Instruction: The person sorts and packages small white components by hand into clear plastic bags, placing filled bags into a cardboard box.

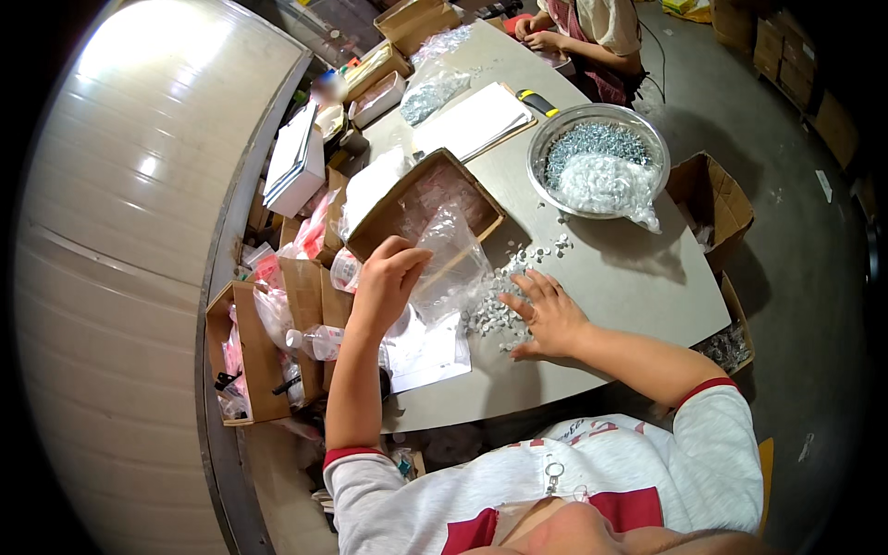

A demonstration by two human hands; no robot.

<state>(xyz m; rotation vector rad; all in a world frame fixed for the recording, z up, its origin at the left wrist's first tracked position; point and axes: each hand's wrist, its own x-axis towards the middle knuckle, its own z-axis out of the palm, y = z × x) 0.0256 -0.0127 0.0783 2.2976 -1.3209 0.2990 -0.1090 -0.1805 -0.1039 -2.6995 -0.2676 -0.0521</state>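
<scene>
My left hand (390, 277) is raised near the cardboard box, its fingers pinched on the edge of a clear plastic bag (455, 264). The bag hangs over the table beside a spread of small white round pieces (495, 310). Over the right side of these pieces my right hand (552, 319) is stretched out with its fingers apart, the tips among or just above them. Whether any piece lies under the palm is hidden. Below the bag lies a sheet of white paper (430, 356).
An open cardboard box (476, 199) stands beyond my left hand. At the far right of the table a metal bowl (664, 148) holds small metal parts and a filled clear bag. A clipboard with papers (476, 120), a plastic bottle (324, 342) and a co-worker (597, 42) are also around.
</scene>
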